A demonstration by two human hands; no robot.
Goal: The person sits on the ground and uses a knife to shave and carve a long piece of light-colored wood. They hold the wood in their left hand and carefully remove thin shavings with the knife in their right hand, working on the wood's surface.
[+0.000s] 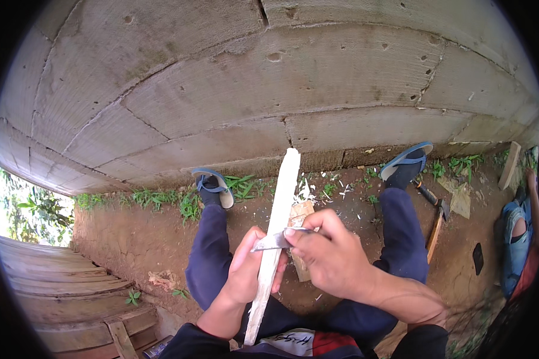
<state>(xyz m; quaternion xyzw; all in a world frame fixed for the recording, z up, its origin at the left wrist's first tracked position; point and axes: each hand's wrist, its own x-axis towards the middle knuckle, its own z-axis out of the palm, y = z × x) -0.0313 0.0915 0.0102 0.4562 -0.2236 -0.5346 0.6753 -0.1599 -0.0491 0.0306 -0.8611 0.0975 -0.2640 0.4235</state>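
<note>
A long, pale, peeled piece of wood (284, 185) slants up and away from my lap, between my legs. My left hand (242, 272) is closed around its lower half. In my right hand (335, 257) is a knife, gripped with the thumb pressed on top. Its short metal blade (273, 242) lies across the wood just above my left fingers; the handle is mostly hidden in my fist. Under the work stands a lighter brown wood block (301, 210), partly covered by my hands. Pale shavings (306, 190) are scattered on the dirt beyond it.
A grey block wall (221, 90) rises in front of my sandalled feet. At right lie a hammer-like tool (428, 194), a wooden stick (435, 239) and a dark flat object (478, 258). Another person (515, 239) sits at the far right. Wooden planks (60, 269) stand at left.
</note>
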